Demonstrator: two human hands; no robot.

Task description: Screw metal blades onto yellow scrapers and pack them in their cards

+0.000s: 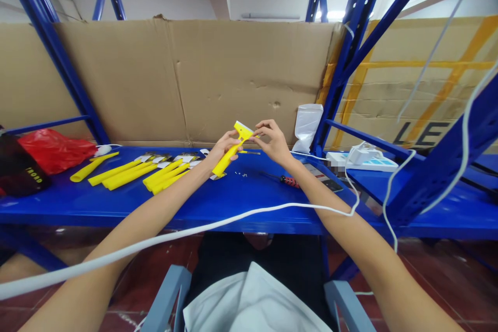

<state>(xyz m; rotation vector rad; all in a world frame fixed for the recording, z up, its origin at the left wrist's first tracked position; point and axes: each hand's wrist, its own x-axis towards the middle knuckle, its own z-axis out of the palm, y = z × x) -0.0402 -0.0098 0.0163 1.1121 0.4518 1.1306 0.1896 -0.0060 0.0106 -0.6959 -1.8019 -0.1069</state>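
Observation:
A yellow scraper [224,162] with a wide head and a pale blade edge is held above the blue shelf, tilted with its head up. My left hand [225,146] is wrapped round its neck. Close by the scraper's head, my right hand [272,141] has its thumb and fingertips pinched at the head's right end; anything small between them is too tiny to name. Several tiny screws [241,174] lie on the shelf below. To their right rests a screwdriver [290,181] with a red and black handle, partly behind my right forearm.
Several yellow handles [128,175] lie on the blue shelf [233,212] at left, beside a red plastic bag [58,149] and a black bag [21,166]. A white power strip [373,162] sits at right. A white cable [218,225] crosses before my forearms. Cardboard [249,72] stands behind.

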